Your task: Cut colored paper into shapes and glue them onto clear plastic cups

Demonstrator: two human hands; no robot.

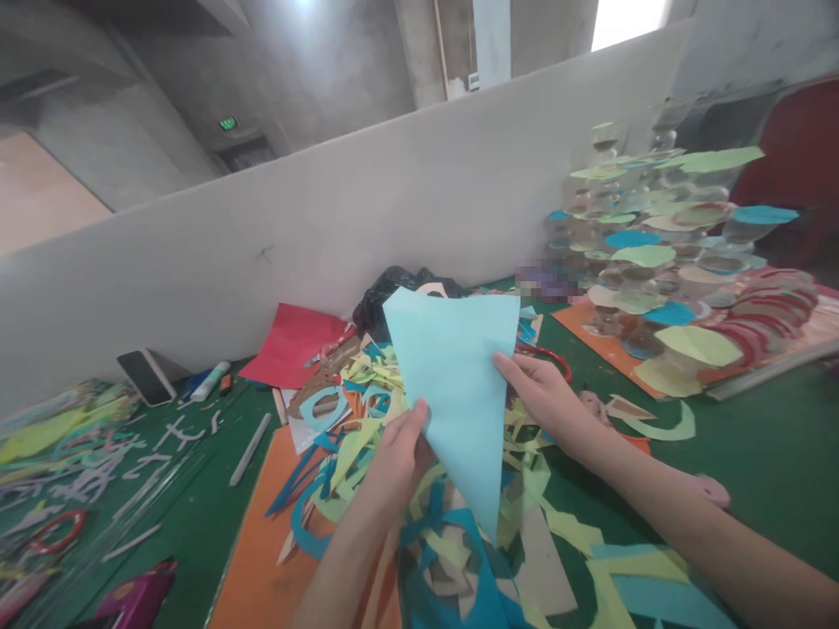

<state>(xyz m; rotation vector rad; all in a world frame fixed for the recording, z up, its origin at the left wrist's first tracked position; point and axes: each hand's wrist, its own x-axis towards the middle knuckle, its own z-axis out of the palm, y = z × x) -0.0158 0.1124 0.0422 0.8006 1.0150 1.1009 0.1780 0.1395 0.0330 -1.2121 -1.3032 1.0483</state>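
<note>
While the left hand [398,447] and right hand [536,386] each pinch one edge of the tapering blue paper [457,376] in a firm grip, apparently keeping it flat, scraps [354,454] lie beneath.

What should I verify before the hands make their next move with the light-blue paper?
1. Left hand on the light-blue paper: ok, thumb at its left edge.
2. Right hand on the paper: ok, thumb at its right edge.
3. Surface beneath free of paper scraps: not ok, a loose pile lies there.
4. Paper's far side unmarked: cannot tell, it faces away.
5. Phone away from both hands: ok, off to the left.
</note>
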